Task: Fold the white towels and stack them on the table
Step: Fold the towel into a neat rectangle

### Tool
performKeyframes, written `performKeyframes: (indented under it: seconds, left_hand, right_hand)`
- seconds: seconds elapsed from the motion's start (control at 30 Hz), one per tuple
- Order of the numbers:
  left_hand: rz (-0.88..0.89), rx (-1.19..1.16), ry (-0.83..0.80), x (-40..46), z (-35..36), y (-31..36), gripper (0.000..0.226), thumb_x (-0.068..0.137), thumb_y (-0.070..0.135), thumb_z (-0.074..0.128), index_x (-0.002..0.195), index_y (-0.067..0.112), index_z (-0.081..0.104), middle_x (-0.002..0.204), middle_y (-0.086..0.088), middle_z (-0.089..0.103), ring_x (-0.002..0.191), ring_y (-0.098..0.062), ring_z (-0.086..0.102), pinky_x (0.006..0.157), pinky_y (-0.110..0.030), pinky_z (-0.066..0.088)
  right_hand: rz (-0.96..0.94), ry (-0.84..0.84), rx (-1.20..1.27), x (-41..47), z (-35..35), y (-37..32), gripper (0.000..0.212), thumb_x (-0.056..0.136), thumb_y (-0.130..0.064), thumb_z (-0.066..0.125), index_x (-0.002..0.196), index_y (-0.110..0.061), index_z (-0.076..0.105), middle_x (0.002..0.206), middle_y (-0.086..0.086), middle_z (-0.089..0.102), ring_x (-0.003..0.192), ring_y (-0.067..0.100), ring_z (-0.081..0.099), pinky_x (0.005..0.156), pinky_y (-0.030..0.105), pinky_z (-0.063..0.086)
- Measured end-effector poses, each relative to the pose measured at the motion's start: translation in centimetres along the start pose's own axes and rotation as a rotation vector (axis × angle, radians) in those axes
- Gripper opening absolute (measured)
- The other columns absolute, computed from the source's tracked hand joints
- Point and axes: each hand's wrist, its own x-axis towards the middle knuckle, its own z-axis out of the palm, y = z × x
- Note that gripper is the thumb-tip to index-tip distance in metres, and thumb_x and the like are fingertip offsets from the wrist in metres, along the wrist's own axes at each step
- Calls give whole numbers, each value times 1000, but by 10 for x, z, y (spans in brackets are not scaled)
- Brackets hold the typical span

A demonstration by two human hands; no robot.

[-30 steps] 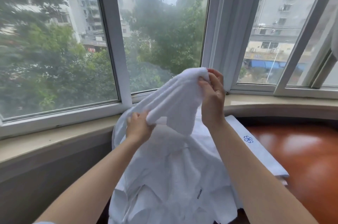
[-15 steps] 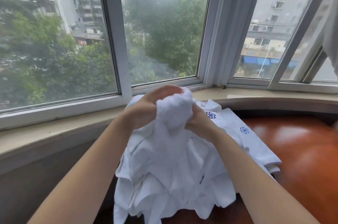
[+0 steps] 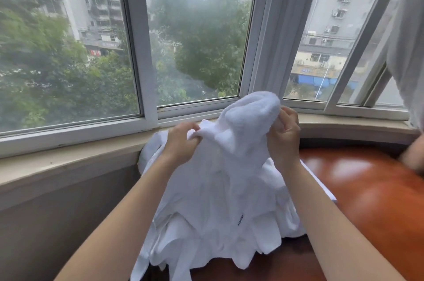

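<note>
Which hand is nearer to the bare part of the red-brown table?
Right. The right hand grips the white towel right beside the red-brown table, which shows bare to its right; the left hand grips the towel further left, towards the windowsill.

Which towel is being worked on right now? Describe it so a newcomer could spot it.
Start at the glossy red-brown table under the bay window, where a heap of white towels lies. The towel in hand is bunched above it, gripped by the left hand and right hand; the others lie slack.

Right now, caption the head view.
Both hands, left and right, grip a white towel above the table.
</note>
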Motion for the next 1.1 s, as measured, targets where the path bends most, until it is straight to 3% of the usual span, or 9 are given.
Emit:
performKeyframes:
  seconds: [0.03,0.1,0.23,0.47,0.77,0.87,0.97,1.03,1.1]
  left_hand:
    - [-26,-161,9,2,7,16,15,89,14,63,83,28,60,83,2,62,80,-22,53,66,-26,38]
    - [-47,-397,23,7,23,48,22,91,11,58,79,29,53,75,3,56,70,-18,47,61,-27,37]
    - [-29,-545,58,13,69,107,16,92,7,57,89,22,54,76,1,56,66,-14,48,60,-27,38]
    - [-21,-544,3,16,187,192,16,92,9,58,85,22,52,87,-12,61,76,-18,51,69,-34,41]
    - [-82,-549,-102,27,312,242,16,92,11,57,85,24,52,83,-3,61,74,-17,52,70,-33,43]
    - [-102,-595,-206,28,342,252,9,86,17,62,89,21,54,86,-5,64,74,-17,54,68,-32,45]
    - [-128,-624,-340,28,374,259,21,72,29,57,90,19,54,95,-15,66,78,-20,54,72,-39,44]
    - [-128,-628,-391,28,396,266,20,71,30,57,88,20,53,93,-13,63,79,-21,53,72,-39,42]
    - [-132,-624,-436,27,421,273,12,79,25,60,88,21,52,92,-10,62,79,-21,53,72,-38,42]
  right_hand:
    - [3,12,-25,2,-7,5,22,70,-25,68,78,-45,70,102,-16,48,85,-18,53,72,2,40]
    - [18,36,-45,7,-22,20,22,73,-21,69,81,-41,66,100,-15,47,80,-18,53,72,2,39]
    - [39,67,-41,25,-62,46,40,84,0,68,79,-39,64,97,-16,49,81,-12,54,77,12,42]
    - [33,79,-7,77,-167,65,42,80,6,66,81,-36,63,99,-13,49,78,-16,54,73,3,40]
    - [94,131,-123,122,-281,111,40,80,-3,71,79,-43,64,103,-15,47,81,-15,55,73,5,40]
    - [157,173,-206,121,-306,122,34,83,-10,72,86,-43,64,105,-17,47,85,-14,55,78,8,43]
    - [205,245,-294,124,-337,133,25,82,-13,66,90,-37,65,108,-9,50,89,-7,54,82,14,42]
    - [222,235,-435,129,-359,138,30,81,-8,57,104,-25,66,114,-6,49,99,4,49,83,8,36]
    - [246,212,-557,131,-382,141,39,83,-1,54,114,-24,61,117,-7,47,104,6,43,84,2,32]
